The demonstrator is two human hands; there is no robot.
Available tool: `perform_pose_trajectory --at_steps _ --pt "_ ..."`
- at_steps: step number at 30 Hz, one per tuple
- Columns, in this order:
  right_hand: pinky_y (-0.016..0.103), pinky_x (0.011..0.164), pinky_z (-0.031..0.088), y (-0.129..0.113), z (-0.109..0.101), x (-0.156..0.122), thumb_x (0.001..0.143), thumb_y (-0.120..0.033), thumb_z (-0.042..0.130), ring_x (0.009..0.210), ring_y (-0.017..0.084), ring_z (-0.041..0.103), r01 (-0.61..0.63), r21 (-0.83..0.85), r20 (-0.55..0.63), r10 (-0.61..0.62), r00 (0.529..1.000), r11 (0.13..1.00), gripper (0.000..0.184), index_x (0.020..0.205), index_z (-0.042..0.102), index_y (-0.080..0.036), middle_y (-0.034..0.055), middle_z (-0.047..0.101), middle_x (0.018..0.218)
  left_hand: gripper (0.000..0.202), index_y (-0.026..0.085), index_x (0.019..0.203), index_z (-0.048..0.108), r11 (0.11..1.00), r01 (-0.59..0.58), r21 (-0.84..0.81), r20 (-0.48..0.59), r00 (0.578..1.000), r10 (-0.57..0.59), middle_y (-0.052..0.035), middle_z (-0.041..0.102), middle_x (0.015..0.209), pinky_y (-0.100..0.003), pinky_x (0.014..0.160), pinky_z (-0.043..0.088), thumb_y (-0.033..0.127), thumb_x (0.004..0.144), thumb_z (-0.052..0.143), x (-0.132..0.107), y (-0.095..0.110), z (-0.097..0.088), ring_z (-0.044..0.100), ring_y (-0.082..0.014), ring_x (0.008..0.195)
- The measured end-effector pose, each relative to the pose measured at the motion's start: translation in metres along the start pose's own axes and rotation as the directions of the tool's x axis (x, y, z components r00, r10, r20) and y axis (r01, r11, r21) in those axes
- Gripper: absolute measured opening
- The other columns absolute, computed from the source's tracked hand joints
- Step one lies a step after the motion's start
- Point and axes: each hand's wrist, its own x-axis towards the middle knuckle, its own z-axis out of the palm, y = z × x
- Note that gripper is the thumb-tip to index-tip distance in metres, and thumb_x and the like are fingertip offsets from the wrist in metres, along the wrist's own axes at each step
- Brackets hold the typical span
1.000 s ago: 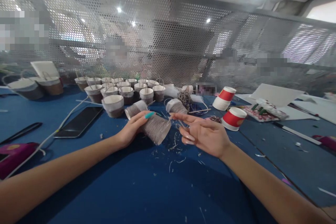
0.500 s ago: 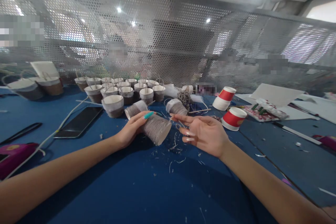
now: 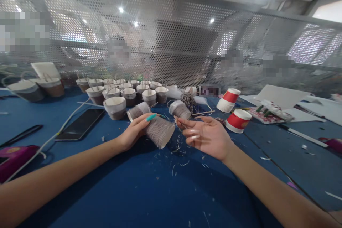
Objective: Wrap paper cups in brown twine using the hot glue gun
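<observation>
A paper cup wrapped in grey-brown cord (image 3: pixel 160 131) lies tilted in my left hand (image 3: pixel 135 131), its round pale base facing right. My left fingers are closed around the cup, the thumb on top. Just right of the base is my right hand (image 3: pixel 207 135), palm partly turned up and fingers bent together. Something thin shows at its fingertips, too small to name. Behind the hands lie another cord-wrapped cup (image 3: pixel 180 109), a further wrapped cup (image 3: pixel 139 110) partly behind my left hand, and a tangle of grey-brown cord (image 3: pixel 187 102).
Several small cups with handles (image 3: pixel 114 108) stand at the back left. A black phone (image 3: pixel 81 124) and a white cable (image 3: pixel 65 123) lie to the left. Red-and-white paper cups (image 3: pixel 238 121) stand at right. Scraps litter the blue table (image 3: pixel 171 192); a perforated metal screen (image 3: pixel 176 42) rises behind.
My right hand has shifted slightly and its fingers have moved a little near the cup's base. My left hand and its cup stay nearly still.
</observation>
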Motion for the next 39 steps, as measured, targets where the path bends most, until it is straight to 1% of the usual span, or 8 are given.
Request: perform_pose_trajectory --at_steps 6,13,17,23,26,29,33,39 --pt "0.024 0.061 0.046 -0.0007 -0.0014 0.001 0.081 -0.024 0.044 0.062 0.01 0.047 -0.023 0.042 0.001 0.023 1.0 0.999 0.053 0.13 0.041 -0.005 0.0127 0.061 0.104 0.033 0.023 0.105 0.071 1.0 0.002 -0.017 -0.018 1.0 -0.002 -0.0061 0.065 0.114 -0.029 0.081 0.048 0.041 0.078 0.064 0.0001 0.001 0.0011 0.056 -0.0255 0.105" --pt "0.024 0.061 0.046 -0.0008 -0.0039 0.0018 0.078 -0.023 0.046 0.063 0.01 0.049 -0.027 0.046 -0.056 0.03 0.998 0.999 0.049 0.124 0.045 -0.009 0.0113 0.062 0.103 0.035 0.021 0.108 0.069 0.997 0.018 -0.069 -0.017 1.0 -0.02 -0.0076 0.066 0.114 -0.029 0.081 0.049 0.04 0.078 0.064 0.0004 -0.0003 -0.0006 0.058 -0.0253 0.104" --pt "0.025 0.059 0.046 -0.0007 -0.0046 0.0027 0.078 -0.024 0.046 0.06 0.011 0.048 -0.049 0.066 -0.057 0.053 0.997 0.997 0.049 0.124 0.045 -0.008 0.0119 0.062 0.102 0.036 0.021 0.107 0.069 0.996 0.018 -0.083 0.005 1.0 -0.017 -0.007 0.067 0.111 -0.03 0.08 0.049 0.041 0.078 0.064 0.0008 -0.0001 -0.0005 0.059 -0.0262 0.103" --pt "0.023 0.056 0.045 0.0004 -0.0057 0.0029 0.078 -0.022 0.046 0.057 0.009 0.047 -0.066 0.113 -0.018 0.069 0.997 0.991 0.052 0.127 0.042 -0.005 0.0135 0.062 0.1 0.039 0.021 0.111 0.066 0.992 0.034 -0.122 0.055 0.998 -0.027 -0.0087 0.066 0.116 -0.033 0.08 0.049 0.043 0.079 0.063 0.0001 -0.0003 -0.0014 0.059 -0.0274 0.102" --pt "0.023 0.054 0.045 0.0007 -0.005 0.0028 0.077 -0.021 0.047 0.057 0.01 0.047 -0.061 0.124 -0.035 0.066 0.997 0.99 0.052 0.126 0.043 -0.005 0.0149 0.062 0.103 0.039 0.02 0.111 0.066 0.988 0.038 -0.147 0.062 0.998 -0.029 -0.0089 0.065 0.117 -0.033 0.081 0.048 0.043 0.079 0.064 0.0002 -0.0003 -0.0017 0.059 -0.0273 0.104" --pt "0.024 0.053 0.045 0.0012 -0.0036 0.0032 0.076 -0.021 0.047 0.057 0.011 0.047 -0.053 0.123 -0.059 0.061 0.996 0.991 0.052 0.125 0.043 -0.004 0.015 0.062 0.101 0.042 0.02 0.109 0.067 0.986 0.038 -0.161 0.05 0.998 -0.03 -0.0093 0.066 0.114 -0.033 0.079 0.048 0.045 0.077 0.066 0.0008 0.0002 -0.0012 0.058 -0.0284 0.104" --pt "0.023 0.049 0.043 0.0024 -0.0028 0.0042 0.075 -0.021 0.046 0.053 0.01 0.044 -0.047 0.105 -0.079 0.056 0.995 0.993 0.052 0.124 0.045 -0.004 0.0145 0.062 0.098 0.042 0.02 0.106 0.069 0.983 0.043 -0.178 0.044 0.998 -0.036 -0.0089 0.068 0.109 -0.032 0.076 0.049 0.046 0.073 0.068 0.0016 0.0008 -0.0004 0.059 -0.0292 0.102" --pt "0.02 0.046 0.039 0.0015 -0.0065 0.005 0.077 -0.022 0.043 0.052 0.009 0.041 -0.06 0.065 -0.058 0.064 0.996 0.996 0.046 0.119 0.047 -0.004 0.0141 0.063 0.097 0.042 0.019 0.106 0.069 0.981 0.046 -0.187 0.04 0.998 -0.039 -0.0091 0.068 0.108 -0.032 0.076 0.049 0.046 0.073 0.069 0.0007 0.0013 0.0006 0.06 -0.0288 0.101"
